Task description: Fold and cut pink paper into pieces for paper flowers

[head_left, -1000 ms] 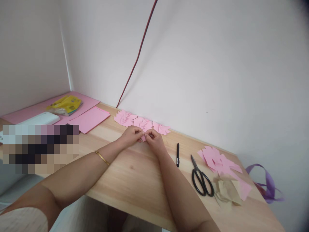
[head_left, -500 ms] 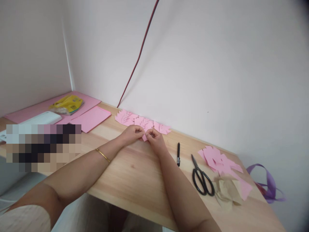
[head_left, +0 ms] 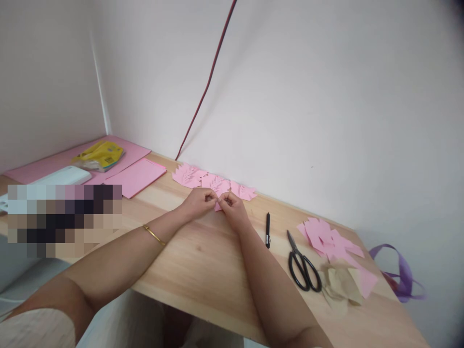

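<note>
Between my fingertips is a small piece of pink paper [head_left: 218, 207], mostly covered by the hands. My left hand [head_left: 200, 203] pinches it from the left, thumb and forefinger together. From the right, my right hand [head_left: 233, 208] pinches it too, and the two hands' fingertips meet. Just beyond them, along the wall, lies a row of cut pink paper shapes [head_left: 188, 176] with jagged edges and small slits. To the right of my right hand a black pen [head_left: 268, 230] rests on the wooden table [head_left: 195, 270].
Black-handled scissors [head_left: 303, 266] lie at the right, beside pink paper scraps [head_left: 319, 237] and crumpled brown paper [head_left: 342, 285]. Purple ribbon [head_left: 406, 275] hangs past the table's right edge. At the left are pink sheets [head_left: 139, 178], a yellow packet [head_left: 103, 154] and a white device [head_left: 65, 175].
Both hands keep their pinch on the pink paper, with the fingers shifting only slightly. Less of the paper shows below the fingertips. The view has moved a little.
</note>
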`<state>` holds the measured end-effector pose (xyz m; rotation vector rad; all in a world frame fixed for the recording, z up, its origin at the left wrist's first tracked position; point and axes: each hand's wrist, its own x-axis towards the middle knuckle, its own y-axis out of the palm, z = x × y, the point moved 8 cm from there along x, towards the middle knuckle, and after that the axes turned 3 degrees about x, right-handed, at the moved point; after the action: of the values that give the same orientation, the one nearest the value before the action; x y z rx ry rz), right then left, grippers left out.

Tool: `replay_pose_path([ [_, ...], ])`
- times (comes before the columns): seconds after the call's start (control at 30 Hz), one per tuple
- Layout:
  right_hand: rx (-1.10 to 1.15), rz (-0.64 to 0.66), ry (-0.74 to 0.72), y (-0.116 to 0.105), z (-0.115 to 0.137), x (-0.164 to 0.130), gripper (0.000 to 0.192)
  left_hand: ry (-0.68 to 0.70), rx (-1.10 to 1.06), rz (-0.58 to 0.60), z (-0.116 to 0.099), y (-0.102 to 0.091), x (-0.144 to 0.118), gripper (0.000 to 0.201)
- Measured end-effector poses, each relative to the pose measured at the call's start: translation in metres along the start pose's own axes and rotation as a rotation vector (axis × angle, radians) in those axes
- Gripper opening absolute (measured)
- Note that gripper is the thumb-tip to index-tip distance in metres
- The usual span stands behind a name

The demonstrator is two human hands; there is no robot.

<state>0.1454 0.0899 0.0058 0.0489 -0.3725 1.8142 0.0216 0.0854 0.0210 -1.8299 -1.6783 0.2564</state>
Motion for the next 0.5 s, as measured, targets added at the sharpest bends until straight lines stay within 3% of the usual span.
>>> replay_pose_path([
  [0.17,-0.039,0.005,-0.019,0.000,0.002,0.000,0.015,-0.009,-0.071,0.102,0.000,0.006,0.000,0.020],
  [0.5,0.022,0.061,0.011,0.002,-0.002,-0.002,0.020,-0.166,-0.586,0.286,0.015,0.022,-0.001,0.017],
])
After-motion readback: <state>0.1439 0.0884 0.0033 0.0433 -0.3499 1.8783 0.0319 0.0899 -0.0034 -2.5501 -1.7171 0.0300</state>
